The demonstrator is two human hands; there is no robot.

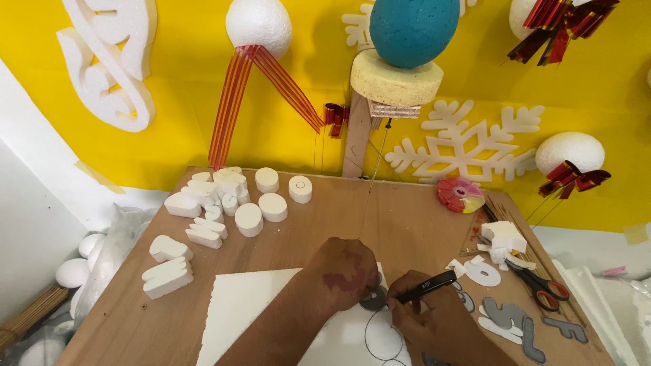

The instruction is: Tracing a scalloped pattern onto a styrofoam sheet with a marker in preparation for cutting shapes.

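1. Cut foam pieces are already lying on the wooden surface (407, 224): a cluster of white discs (271, 200) and letter-like blocks (203, 230) toward the far left, which looks like finished work.
2. A white foam sheet (251, 305) is lying near the front edge, under both hands, with one slanted cut edge showing on its left.
3. Pen outlines of circles (382, 335) are showing on the sheet just below the hands; they are drawn but not cut, so by my reading the marking is partly done and the cutting of these shapes is yet to come.
4. The left hand (346, 271) is reaching in from the lower middle, palm down, pressing a small grey template (373, 298) flat on the sheet; its grip is a flat press, not a closed hold.
5. The right hand (424, 318) is coming in from the lower right, its grip pinched narrow around a black pen (427, 286), whose tip is meeting the edge of the template.
6. Grey cut-out shapes (508, 318) and scissors (542, 285) with red and black handles are lying to the right, apart from both hands.
7. A thin wire (376, 169) is hanging from the wooden post (357, 135) at the back; nobody is touching it.
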